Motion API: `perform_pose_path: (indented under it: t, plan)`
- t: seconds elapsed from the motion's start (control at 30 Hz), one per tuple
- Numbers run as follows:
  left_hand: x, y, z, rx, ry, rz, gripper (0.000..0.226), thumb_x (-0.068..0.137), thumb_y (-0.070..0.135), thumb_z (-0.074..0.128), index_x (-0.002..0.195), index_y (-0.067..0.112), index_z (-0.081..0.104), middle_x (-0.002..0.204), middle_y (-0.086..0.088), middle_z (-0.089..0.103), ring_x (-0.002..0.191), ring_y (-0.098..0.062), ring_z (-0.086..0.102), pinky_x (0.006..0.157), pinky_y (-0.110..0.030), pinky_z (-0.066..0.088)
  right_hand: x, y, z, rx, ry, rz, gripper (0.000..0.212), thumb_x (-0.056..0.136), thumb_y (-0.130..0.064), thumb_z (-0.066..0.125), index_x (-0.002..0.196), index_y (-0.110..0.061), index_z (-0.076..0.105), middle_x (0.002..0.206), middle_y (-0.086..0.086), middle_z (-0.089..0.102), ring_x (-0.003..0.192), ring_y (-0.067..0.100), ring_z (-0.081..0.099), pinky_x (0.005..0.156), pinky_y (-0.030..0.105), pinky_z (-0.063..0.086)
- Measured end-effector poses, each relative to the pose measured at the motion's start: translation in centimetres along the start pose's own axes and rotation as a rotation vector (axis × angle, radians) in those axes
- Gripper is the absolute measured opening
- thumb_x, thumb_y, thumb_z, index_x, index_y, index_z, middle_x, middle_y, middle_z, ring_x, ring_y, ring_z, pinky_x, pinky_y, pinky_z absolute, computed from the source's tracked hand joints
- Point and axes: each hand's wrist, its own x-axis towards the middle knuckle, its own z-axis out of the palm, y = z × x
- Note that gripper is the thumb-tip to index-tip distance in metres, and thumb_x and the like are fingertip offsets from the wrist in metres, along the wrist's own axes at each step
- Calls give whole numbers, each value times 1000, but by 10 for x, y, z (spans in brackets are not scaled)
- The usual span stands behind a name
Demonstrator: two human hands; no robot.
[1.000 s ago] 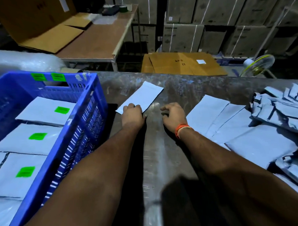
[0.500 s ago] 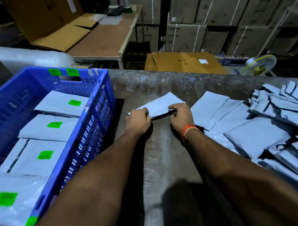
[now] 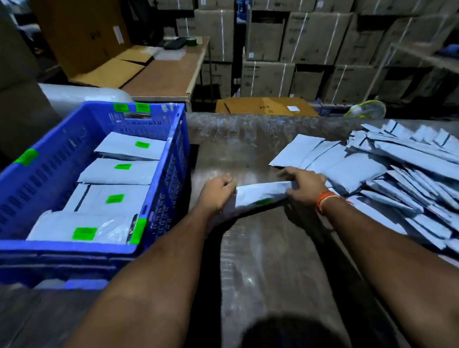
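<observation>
A pale grey mailer pouch [image 3: 261, 196] is held between both hands just above the worn metal table [image 3: 253, 265]. My left hand [image 3: 218, 191] grips its left end and my right hand [image 3: 302, 185] grips its right end; an orange band sits on the right wrist. A sliver of green label shows on the pouch's lower edge. Left of my hands stands a blue plastic crate [image 3: 168, 181] holding several grey pouches [image 3: 118, 173] with green stickers.
A spread-out heap of flat grey mailers [image 3: 407, 174] covers the table's right side. Behind the table are a wooden bench [image 3: 166, 74] with an opened carton, a flat carton [image 3: 265, 107], a small fan [image 3: 365, 110] and stacked strapped boxes [image 3: 309, 38].
The pouch lay flat on the table with both hands at its near edge; both hands have since lifted it, turned it over and drawn it nearer. The camera view has shifted upward.
</observation>
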Motion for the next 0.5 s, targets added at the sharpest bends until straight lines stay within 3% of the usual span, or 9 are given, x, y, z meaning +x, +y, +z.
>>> perform_pose_path:
  t: [0.07, 0.13, 0.2, 0.3, 0.4, 0.5]
  plan:
    - [-15, -1, -4, -51, 2, -1, 30, 77, 38, 47, 60, 14, 54, 65, -2, 59, 64, -16, 52, 63, -35, 41, -20, -2, -10, 152, 13, -16, 56, 73, -10, 71, 126, -26, 61, 118, -6, 67, 108, 19, 64, 96, 34, 48]
    - [-33, -2, -7, -40, -9, -8, 30, 78, 37, 51, 60, 14, 54, 60, 2, 55, 63, -15, 51, 59, -33, 37, -40, -4, -16, 254, 13, 0, 56, 75, -4, 72, 127, -22, 59, 100, -5, 67, 87, 17, 64, 83, 32, 52]
    - [-53, -9, -2, -14, -58, -35, 30, 80, 34, 56, 58, 13, 50, 54, 3, 49, 61, -15, 49, 54, -31, 33, -62, -9, -15, 283, -25, 38, 55, 78, -2, 70, 128, -21, 57, 80, -4, 61, 71, 14, 58, 66, 22, 44]
    - [-80, -21, 8, 103, -127, -66, 28, 71, 38, 54, 64, 11, 58, 56, -2, 59, 60, -21, 58, 54, -34, 46, -92, -12, 6, 175, -119, 144, 55, 80, -7, 70, 131, -22, 56, 85, -1, 61, 82, 21, 59, 70, 24, 42]
    - [-112, -25, 21, 405, -121, -32, 26, 83, 36, 50, 95, 20, 67, 96, -4, 70, 95, -25, 64, 82, -41, 55, -120, -12, 40, 15, -61, 223, 51, 80, -14, 67, 129, -18, 58, 112, 9, 68, 107, 30, 63, 91, 33, 50]
    - [-150, -27, 40, 557, 62, 158, 35, 93, 35, 44, 124, 25, 57, 134, 0, 53, 127, -25, 45, 102, -43, 43, -147, -23, 74, -38, 65, 198, 49, 83, -18, 61, 132, -16, 58, 131, 12, 59, 124, 33, 51, 103, 39, 43]
